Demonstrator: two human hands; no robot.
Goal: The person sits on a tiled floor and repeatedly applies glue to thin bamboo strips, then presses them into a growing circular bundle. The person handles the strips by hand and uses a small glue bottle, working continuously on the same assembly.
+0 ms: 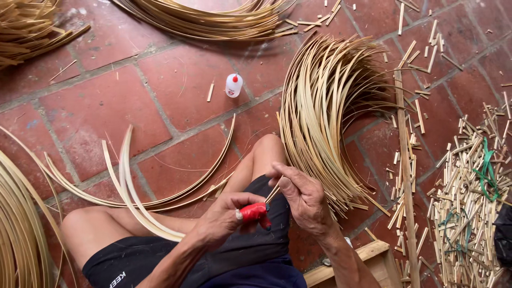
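Over the person's lap, the left hand (226, 216) is gripping a red-handled tool (253, 212) while the right hand (301, 194) is pinching a thin bamboo sliver (272, 194) against it, beside the fanned strip bundle (325, 106) lying unworked, with trimmed offcuts (464, 197) piled beyond.

Pale, smooth split-bamboo strips (325, 117) lie on matt, rough red brick floor (96, 122); glossy red plastic tool handle (253, 212).

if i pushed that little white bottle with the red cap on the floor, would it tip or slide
The small white bottle would probably tip rather than slide: it stands upright, taller than it is wide, on a narrow base. It rests near a grout line in the rough red brick floor, which could catch its edge. Being round, it would likely roll once down. It looks like light plastic.
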